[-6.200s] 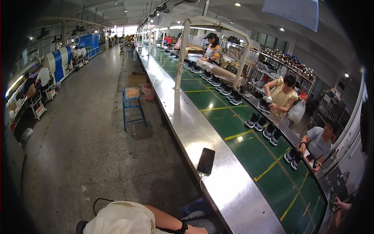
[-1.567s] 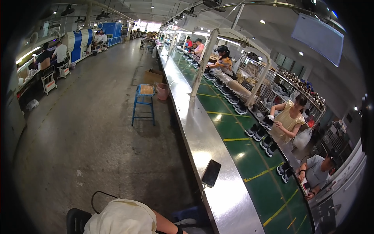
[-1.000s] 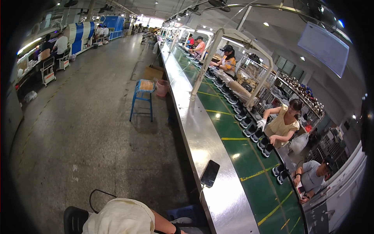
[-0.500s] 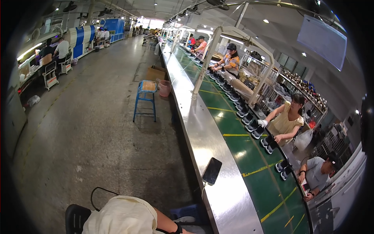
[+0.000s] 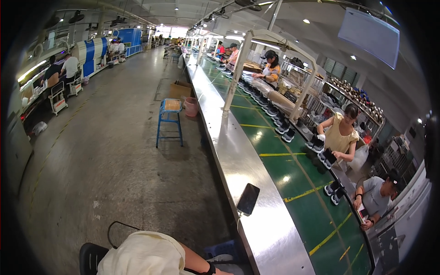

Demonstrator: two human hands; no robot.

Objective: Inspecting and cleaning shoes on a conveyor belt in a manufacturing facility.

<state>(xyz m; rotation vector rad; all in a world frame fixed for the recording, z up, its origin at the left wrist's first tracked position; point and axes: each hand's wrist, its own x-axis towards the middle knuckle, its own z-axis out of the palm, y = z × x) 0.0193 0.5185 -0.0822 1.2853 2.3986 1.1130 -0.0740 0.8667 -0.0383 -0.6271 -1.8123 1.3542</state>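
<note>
A beige sleeve (image 5: 142, 254) fills the lower edge, and a bare forearm with a black wristband (image 5: 210, 269) runs to the right from it. Only a sliver of my left hand (image 5: 223, 273) shows past the band; its fingers are cut off by the frame. My right hand is not in view. Nearest on the bench is a black phone (image 5: 248, 199) with a white cable, lying on the metal ledge (image 5: 270, 229). Beyond the ledge runs a green conveyor belt (image 5: 279, 178) carrying a long row of dark shoes with pale soles (image 5: 271, 111).
Across the belt a co-worker in a pale yellow top (image 5: 341, 136) handles shoes (image 5: 327, 158). Nearby, a person in grey (image 5: 376, 192) holds a small flat object. A pair of shoes (image 5: 334, 191) sits close by. A blue stool (image 5: 170, 114), pink bin (image 5: 191, 106) and black chair (image 5: 88, 259) stand on the floor.
The co-worker in yellow has gathered shoes from the end of the row and holds them near the belt's far edge, leaving a gap. The view has shifted slightly; my arm stays about where it was.
</note>
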